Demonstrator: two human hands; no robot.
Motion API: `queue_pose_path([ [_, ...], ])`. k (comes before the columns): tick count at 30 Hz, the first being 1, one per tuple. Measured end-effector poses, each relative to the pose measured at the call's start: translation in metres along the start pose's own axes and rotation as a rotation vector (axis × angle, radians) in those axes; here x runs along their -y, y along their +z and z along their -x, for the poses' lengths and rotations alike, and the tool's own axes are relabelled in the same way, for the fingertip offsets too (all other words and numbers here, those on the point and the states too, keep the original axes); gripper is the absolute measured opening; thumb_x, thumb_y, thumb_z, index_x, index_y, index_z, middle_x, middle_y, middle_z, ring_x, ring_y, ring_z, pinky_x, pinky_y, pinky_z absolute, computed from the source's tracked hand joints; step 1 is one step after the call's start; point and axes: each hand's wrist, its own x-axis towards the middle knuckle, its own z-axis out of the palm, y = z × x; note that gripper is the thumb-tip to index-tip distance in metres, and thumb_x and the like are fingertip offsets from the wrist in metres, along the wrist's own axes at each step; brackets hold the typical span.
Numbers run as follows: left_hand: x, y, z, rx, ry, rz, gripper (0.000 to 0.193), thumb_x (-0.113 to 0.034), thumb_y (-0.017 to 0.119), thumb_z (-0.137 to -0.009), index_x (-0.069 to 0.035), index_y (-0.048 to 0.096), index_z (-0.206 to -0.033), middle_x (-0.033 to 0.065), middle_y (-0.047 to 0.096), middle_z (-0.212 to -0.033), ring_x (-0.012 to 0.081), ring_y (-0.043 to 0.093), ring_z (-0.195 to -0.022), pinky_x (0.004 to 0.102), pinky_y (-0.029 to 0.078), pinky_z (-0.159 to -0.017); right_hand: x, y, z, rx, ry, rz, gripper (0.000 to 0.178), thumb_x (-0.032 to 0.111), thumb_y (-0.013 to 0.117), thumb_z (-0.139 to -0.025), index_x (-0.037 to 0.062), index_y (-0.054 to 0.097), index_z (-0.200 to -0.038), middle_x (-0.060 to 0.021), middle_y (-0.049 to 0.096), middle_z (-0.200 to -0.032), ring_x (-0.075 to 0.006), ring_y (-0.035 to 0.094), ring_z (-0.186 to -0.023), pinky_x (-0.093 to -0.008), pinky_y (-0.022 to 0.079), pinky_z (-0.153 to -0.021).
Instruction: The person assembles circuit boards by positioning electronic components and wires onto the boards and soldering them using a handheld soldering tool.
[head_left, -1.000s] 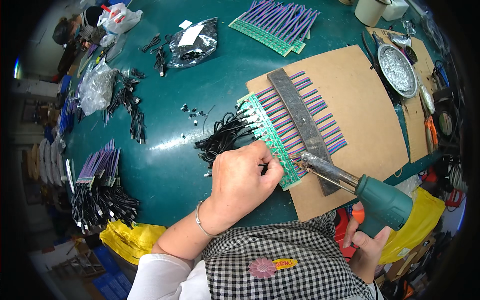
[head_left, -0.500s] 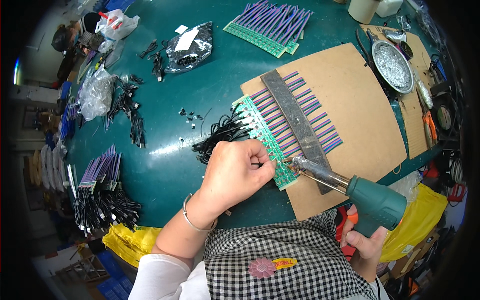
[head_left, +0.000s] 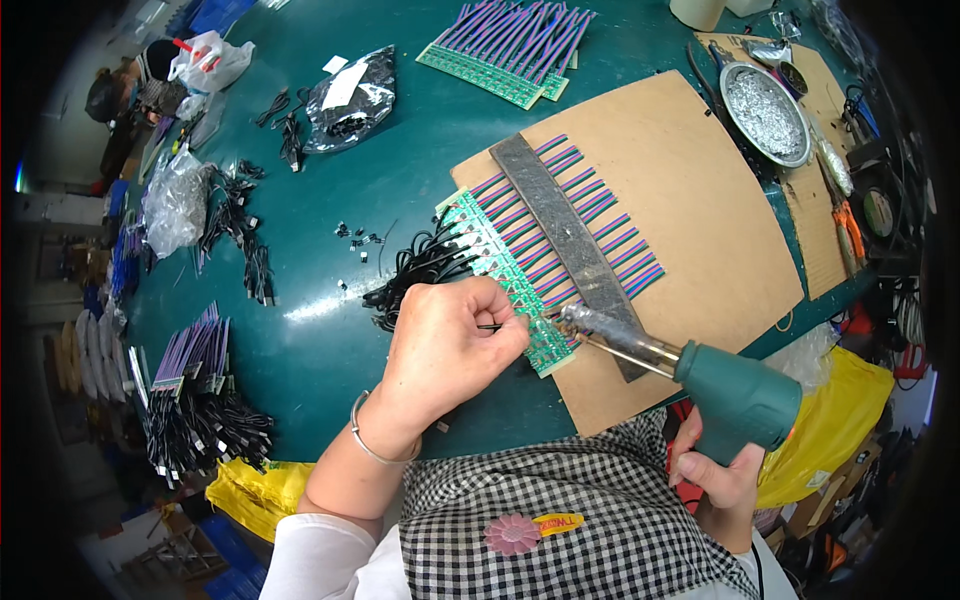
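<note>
Far left of bench [head_left: 330,330]: wire bundles [head_left: 195,400] near the edge. Bare green strip between them & left hand [head_left: 455,350], which is pinched shut on a thin black wire [head_left: 492,326] at the green circuit board strip [head_left: 505,280]. Board lies on cardboard sheet [head_left: 690,200], near front edge, purple ribbon leads fanned under a grey bar [head_left: 570,245]. Right hand [head_left: 715,470] grips teal soldering gun [head_left: 700,375], tip at board.
</note>
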Motion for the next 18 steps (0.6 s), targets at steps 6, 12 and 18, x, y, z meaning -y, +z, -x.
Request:
queue_pose_path([
  [6, -0.001, -0.001, 0.001, 0.005, -0.003, -0.011, 0.014, -0.006, 0.066, -0.069, 0.001, 0.056, -0.061, -0.0007, 0.046, -0.046, 0.0017, 0.037, -0.047, 0.0207, 0.033, -0.042, 0.004, -0.003, 0.001, -0.034, -0.046, -0.090, 0.054, -0.003, 0.068, -0.069, -0.0084, 0.041, -0.115, -0.0152, 0.058, -0.087, -0.0152, 0.055, -0.058, -0.0239, 0.047, -0.048],
  [12, -0.002, -0.001, 0.001, -0.002, 0.008, -0.010, 0.014, -0.006, 0.066, -0.069, 0.001, 0.056, -0.061, -0.0006, 0.046, -0.046, 0.0014, 0.037, -0.047, 0.0206, 0.032, -0.041, 0.005, 0.000, 0.000, 0.003, -0.006, -0.028, 0.044, -0.002, 0.069, -0.069, -0.0079, 0.048, -0.107, -0.0133, 0.057, -0.082, -0.0136, 0.055, -0.058, -0.0237, 0.047, -0.049],
  [18, -0.002, 0.000, 0.001, -0.009, -0.002, -0.004, 0.015, -0.006, 0.066, -0.069, 0.001, 0.057, -0.061, -0.0006, 0.046, -0.045, 0.0015, 0.037, -0.047, 0.0208, 0.032, -0.041, -0.003, -0.002, -0.001, 0.006, 0.002, 0.000, 0.041, 0.000, 0.069, -0.070, -0.0074, 0.045, -0.103, -0.0115, 0.053, -0.077, -0.0147, 0.054, -0.053, -0.0251, 0.048, -0.045],
])
